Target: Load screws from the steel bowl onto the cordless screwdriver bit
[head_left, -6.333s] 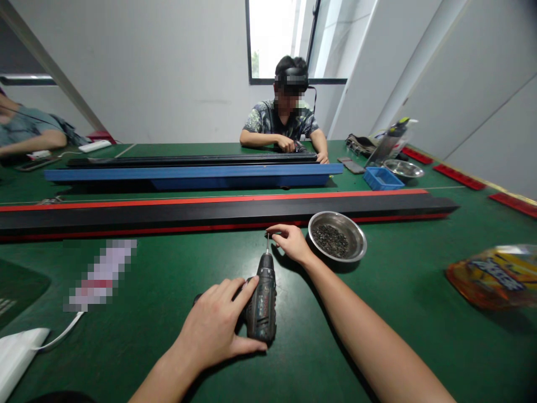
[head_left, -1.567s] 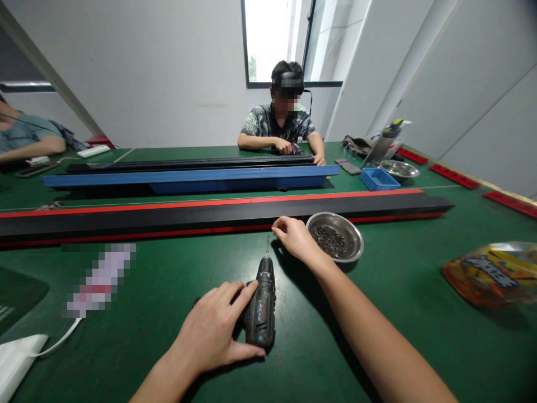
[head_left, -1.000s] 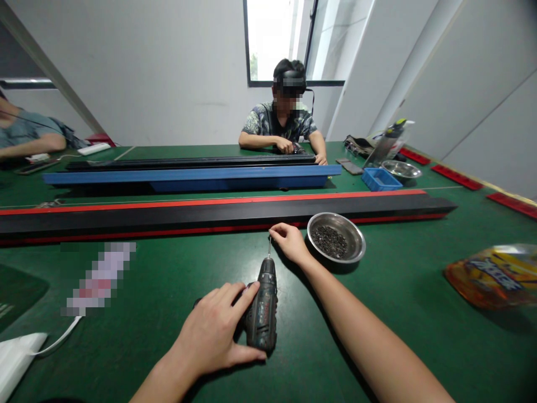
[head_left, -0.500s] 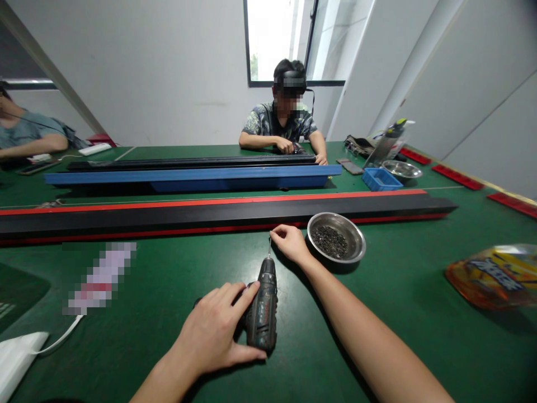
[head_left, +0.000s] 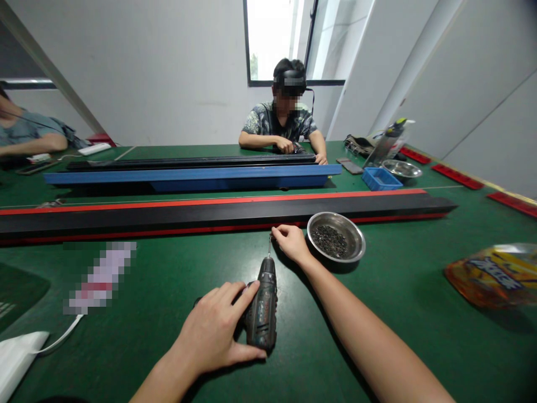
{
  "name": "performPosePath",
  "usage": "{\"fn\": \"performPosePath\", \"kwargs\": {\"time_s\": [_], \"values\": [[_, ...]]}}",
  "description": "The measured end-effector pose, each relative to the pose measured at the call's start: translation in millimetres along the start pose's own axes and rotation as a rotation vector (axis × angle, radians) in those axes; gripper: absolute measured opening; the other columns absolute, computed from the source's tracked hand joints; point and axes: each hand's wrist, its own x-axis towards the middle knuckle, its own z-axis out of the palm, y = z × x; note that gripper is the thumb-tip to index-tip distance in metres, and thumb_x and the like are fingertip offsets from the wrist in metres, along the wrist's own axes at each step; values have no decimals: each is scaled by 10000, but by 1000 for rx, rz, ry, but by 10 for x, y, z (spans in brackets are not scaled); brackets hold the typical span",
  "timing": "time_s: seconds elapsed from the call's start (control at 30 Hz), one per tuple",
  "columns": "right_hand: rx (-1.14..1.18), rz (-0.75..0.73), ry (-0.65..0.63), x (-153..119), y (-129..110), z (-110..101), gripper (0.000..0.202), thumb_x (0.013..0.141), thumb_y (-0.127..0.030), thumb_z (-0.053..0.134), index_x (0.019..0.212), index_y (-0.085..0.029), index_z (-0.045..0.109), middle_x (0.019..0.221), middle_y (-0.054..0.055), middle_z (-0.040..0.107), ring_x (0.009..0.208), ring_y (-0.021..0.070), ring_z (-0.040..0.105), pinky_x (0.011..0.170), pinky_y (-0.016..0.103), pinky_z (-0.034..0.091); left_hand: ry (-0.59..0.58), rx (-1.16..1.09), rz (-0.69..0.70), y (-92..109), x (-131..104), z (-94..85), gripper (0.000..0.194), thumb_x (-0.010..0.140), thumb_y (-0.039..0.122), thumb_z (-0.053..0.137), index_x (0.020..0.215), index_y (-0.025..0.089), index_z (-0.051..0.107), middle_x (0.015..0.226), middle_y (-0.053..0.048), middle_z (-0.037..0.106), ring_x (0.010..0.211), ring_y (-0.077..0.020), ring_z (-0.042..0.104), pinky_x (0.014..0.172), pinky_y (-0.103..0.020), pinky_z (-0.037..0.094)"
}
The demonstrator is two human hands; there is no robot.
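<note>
My left hand (head_left: 222,324) is closed around a black cordless drill (head_left: 263,313), which lies on its side on the green table with its nose pointing away from me. A thin driver bit (head_left: 269,246) sticks out of the chuck. My right hand (head_left: 290,240) is pinched beside the bit's tip; whatever lies between the fingertips is too small to make out. Right of that hand stands a round metal bowl (head_left: 358,246) holding many small dark screws (head_left: 330,240). Just beyond the fingers runs a long black bar with red edges (head_left: 201,215).
Across the green table (head_left: 398,336), a co-worker (head_left: 285,123) handles long black and blue bars (head_left: 188,176). A blue bin (head_left: 381,179) and another metal bowl (head_left: 403,169) stand back right. An orange-yellow packet (head_left: 490,277) lies right; a white cable (head_left: 62,340) runs left.
My right fingertips have shifted very slightly to the right, away from the bit's tip. The left hand and the drill stay in place.
</note>
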Motion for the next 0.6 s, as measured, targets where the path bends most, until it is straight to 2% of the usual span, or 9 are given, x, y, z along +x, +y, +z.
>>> {"fn": "performPosePath", "kwargs": {"time_s": [0.6], "values": [[-29,7,15,-4,12,18,338,964,-357,593,733,-182,767,712,44,746,686,194,677,654,283,394,22,-6,3,-2,-5,7,1136,653,755,849,1562,221,426,1347,-161,641,1130,-367,659,955,-509,565]]}}
